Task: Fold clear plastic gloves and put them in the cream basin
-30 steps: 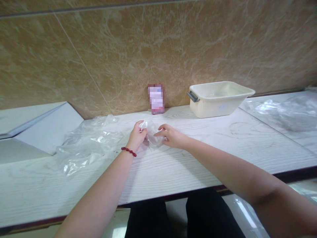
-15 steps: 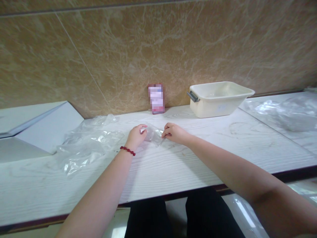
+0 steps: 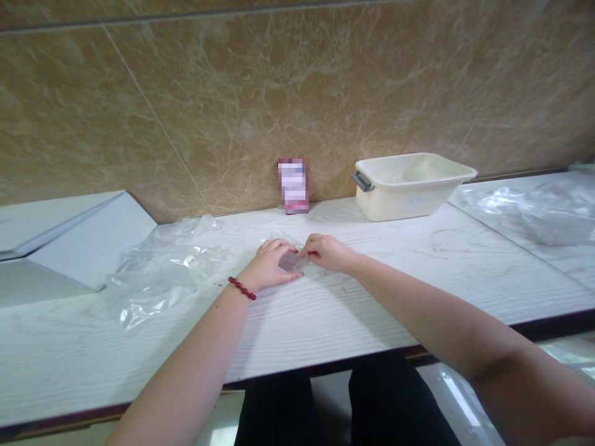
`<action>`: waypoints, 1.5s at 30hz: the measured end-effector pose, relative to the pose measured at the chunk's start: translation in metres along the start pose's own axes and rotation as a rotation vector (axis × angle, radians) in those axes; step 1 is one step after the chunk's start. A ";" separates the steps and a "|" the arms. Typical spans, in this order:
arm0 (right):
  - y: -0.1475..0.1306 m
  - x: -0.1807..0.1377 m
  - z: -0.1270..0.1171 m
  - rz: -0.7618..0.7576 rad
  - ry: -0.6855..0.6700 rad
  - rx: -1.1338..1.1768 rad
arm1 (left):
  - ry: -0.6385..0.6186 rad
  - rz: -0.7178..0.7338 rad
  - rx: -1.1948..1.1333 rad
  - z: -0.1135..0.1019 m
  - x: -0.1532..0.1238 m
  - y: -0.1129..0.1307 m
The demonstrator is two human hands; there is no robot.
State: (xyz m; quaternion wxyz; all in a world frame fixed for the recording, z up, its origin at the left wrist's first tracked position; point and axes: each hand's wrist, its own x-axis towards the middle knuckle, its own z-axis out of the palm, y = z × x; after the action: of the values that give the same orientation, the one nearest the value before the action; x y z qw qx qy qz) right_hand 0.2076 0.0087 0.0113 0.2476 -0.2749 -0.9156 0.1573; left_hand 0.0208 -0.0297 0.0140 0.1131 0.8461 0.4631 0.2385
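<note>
A small clear plastic bag point(image 3: 292, 260) lies on the white wood-grain table point(image 3: 320, 322) between my two hands. My left hand point(image 3: 275, 263), with a red bead bracelet at its wrist, rests over the bag's left part, thumb and fingers spread apart. My right hand point(image 3: 328, 253) pinches the bag's right edge between thumb and fingertips. Part of the bag is hidden under the left fingers. Left of my hands lies a heap of clear plastic bags point(image 3: 171, 272).
A cream plastic bin point(image 3: 404, 201) with a grey handle stands at the back right. A phone-like object with a blurred screen point(image 3: 293, 186) leans on the marble wall point(image 3: 260, 93). A white box point(image 3: 93, 241) is at left; more clear plastic point(image 3: 543, 210) lies far right.
My left hand has gone from pinching the bag's left end to spreading over it, shifting right towards my right hand. My right hand has stayed nearly in place.
</note>
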 end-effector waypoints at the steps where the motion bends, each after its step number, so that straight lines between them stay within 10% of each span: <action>1: -0.001 0.000 0.000 -0.002 -0.003 0.008 | -0.003 0.001 0.002 0.001 0.000 -0.001; 19: 0.001 -0.002 -0.006 -0.123 -0.120 -0.025 | -0.152 0.083 -0.153 0.000 0.002 -0.006; 45: 0.006 -0.004 -0.005 0.387 -0.086 -0.379 | -0.157 -0.156 0.289 0.014 0.001 -0.007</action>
State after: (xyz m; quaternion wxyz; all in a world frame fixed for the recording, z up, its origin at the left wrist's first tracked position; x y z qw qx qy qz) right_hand 0.2160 0.0120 0.0118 0.1181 -0.4792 -0.8688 0.0389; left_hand 0.0235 -0.0246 -0.0006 0.0445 0.8310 0.5466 0.0931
